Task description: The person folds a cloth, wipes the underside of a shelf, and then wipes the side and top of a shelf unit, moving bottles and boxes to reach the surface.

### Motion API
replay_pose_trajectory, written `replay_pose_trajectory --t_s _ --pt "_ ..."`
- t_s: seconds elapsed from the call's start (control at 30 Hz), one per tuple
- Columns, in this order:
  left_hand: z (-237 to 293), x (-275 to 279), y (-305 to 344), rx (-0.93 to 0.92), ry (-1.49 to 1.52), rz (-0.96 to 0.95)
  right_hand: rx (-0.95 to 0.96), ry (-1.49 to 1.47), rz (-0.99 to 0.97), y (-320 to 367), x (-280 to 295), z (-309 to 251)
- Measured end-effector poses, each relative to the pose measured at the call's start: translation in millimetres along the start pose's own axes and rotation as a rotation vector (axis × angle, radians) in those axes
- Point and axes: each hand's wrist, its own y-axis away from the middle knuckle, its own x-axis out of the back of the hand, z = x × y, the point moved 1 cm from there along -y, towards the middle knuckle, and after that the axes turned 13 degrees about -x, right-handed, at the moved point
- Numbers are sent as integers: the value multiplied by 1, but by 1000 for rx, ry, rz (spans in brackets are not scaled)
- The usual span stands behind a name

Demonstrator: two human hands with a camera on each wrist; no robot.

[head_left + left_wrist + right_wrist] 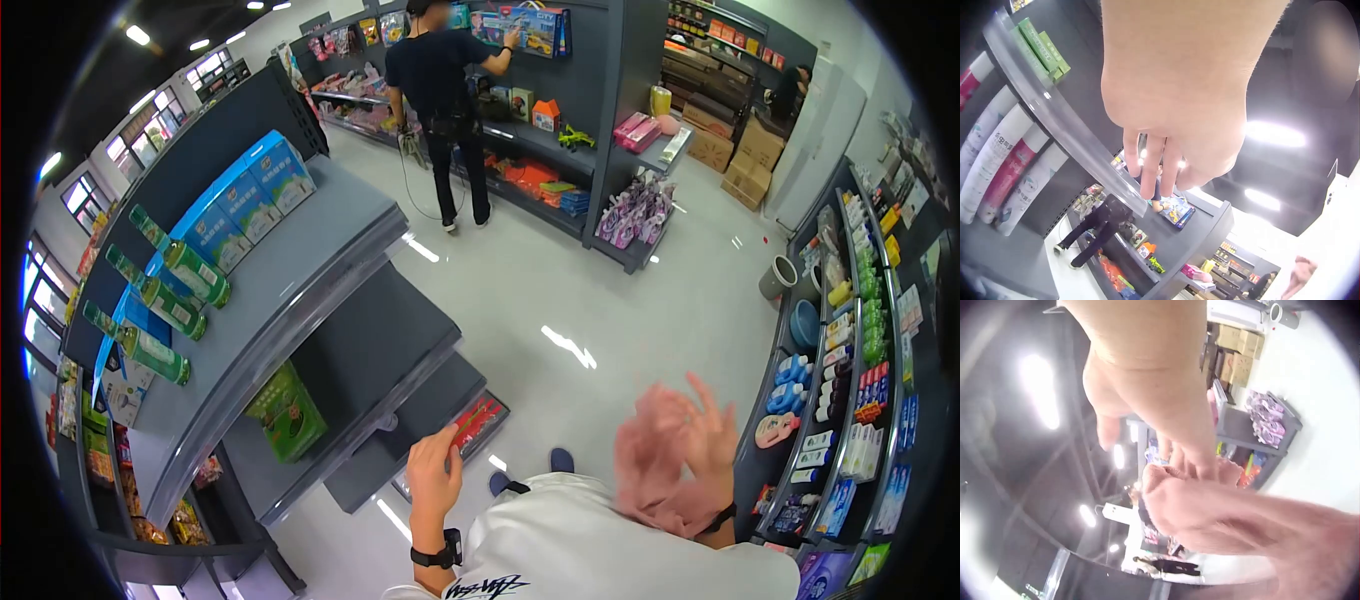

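In the head view, the left hand (435, 472) is seen raised, fingers loosely bent, nothing held. The red packet (478, 420) lies on a low shelf (365, 475) just beyond it. The right hand (672, 455), kept well apart, is smeared by blur, its fingers apparently spread and empty.

In the left wrist view, straight fingers (1152, 164) are shown before a clear shelf rail (1054, 119), not touching it.

In the right wrist view, the right hand (1147, 381) is blurred and no grip can be made out.
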Motion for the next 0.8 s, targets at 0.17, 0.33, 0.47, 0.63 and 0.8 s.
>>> replay_pose_trajectory --t_s 0.17,0.33,0.47,0.63,0.8 --pt "3 -10 -6 -7 35 -79 -491 406 355 -9 95 69" --pt "14 -24 -18 -98 112 -80 -211 321 255 -65 97 39" --pt "19 -28 -23 -145 142 -111 -47 426 313 -80 40 10" --pt "9 -32 -18 -113 133 -155 -137 500 390 -69 74 53" --pt "-4 -41 -8 -120 83 -188 -109 89 674 -41 184 155"
